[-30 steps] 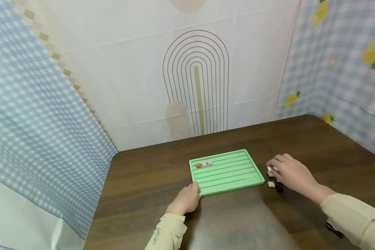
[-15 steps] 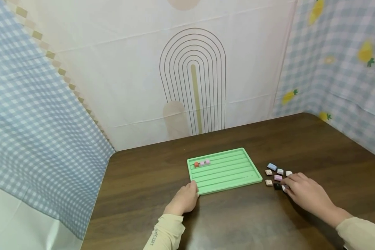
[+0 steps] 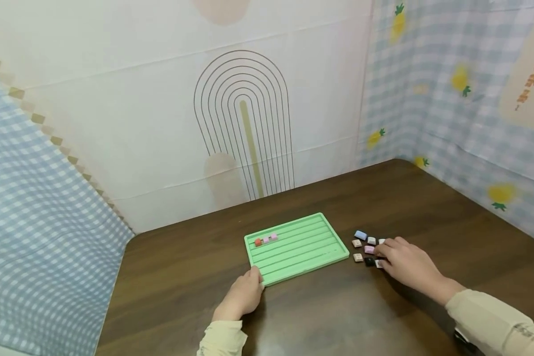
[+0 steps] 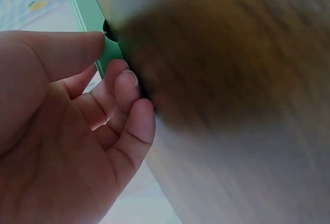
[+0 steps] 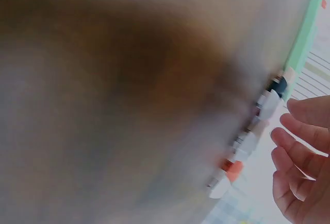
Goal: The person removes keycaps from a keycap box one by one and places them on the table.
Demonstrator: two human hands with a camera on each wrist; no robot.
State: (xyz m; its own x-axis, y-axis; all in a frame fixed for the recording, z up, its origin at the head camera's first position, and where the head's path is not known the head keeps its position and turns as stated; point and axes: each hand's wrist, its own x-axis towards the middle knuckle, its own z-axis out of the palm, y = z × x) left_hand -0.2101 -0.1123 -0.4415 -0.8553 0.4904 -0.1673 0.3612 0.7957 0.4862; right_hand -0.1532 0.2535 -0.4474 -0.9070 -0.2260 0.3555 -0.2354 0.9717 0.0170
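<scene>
My left hand (image 3: 242, 291) grips the near-left corner of a shallow green ridged tray (image 3: 298, 249); in the left wrist view, thumb and fingers meet at the tray's edge (image 4: 82, 2). Inside the tray's far-left end, a red keycap (image 3: 257, 242) and two pink keycaps (image 3: 273, 237) stand in a row. Right of the tray, my right hand (image 3: 407, 262) hovers with loosely bent fingers over loose keycaps, among them a blue one (image 3: 360, 235), a pink one (image 3: 369, 249) and a black one (image 3: 370, 261). The right wrist view shows nothing between its fingers, and an orange keycap (image 5: 234, 170) hidden from the head view.
The dark brown wooden table (image 3: 182, 277) runs back to a white patterned cloth (image 3: 169, 123). Blue checked cloths hang at the left and right sides. A black object (image 3: 465, 338) shows beneath the right sleeve.
My right hand has moved from the left part of the keycaps to their right side, uncovering the blue and pink ones. The head view has swung right. The left hand keeps its hold.
</scene>
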